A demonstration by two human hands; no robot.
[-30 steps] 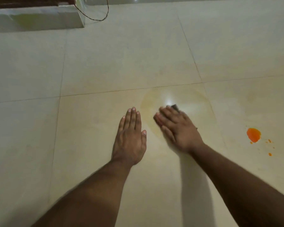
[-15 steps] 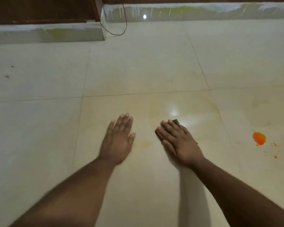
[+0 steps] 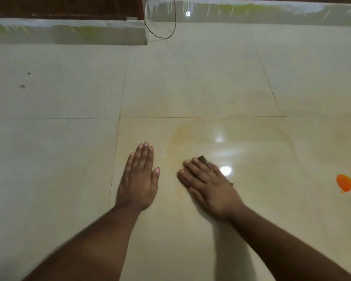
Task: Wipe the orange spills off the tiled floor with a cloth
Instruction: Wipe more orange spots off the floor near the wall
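My right hand (image 3: 208, 184) lies flat with straight fingers on a dark cloth (image 3: 203, 159); only a corner of the cloth shows past my fingertips. My left hand (image 3: 139, 180) rests flat and open on the cream tiled floor (image 3: 69, 149), just left of the right hand. A faint yellowish smear (image 3: 231, 138) with a curved outline spreads on the tile ahead of and to the right of my right hand. A bright orange spill (image 3: 344, 183) sits at the far right, apart from both hands.
A skirting ledge (image 3: 69, 33) and dark wood run along the back wall. A thin black cable (image 3: 166, 27) loops down onto the floor near the ledge's corner. Small dark specks (image 3: 22, 86) lie on the left tile.
My left hand shifted left and then came back closer to the right hand. My right hand with the cloth stayed over the smear. The view tilted up, showing more of the back wall.
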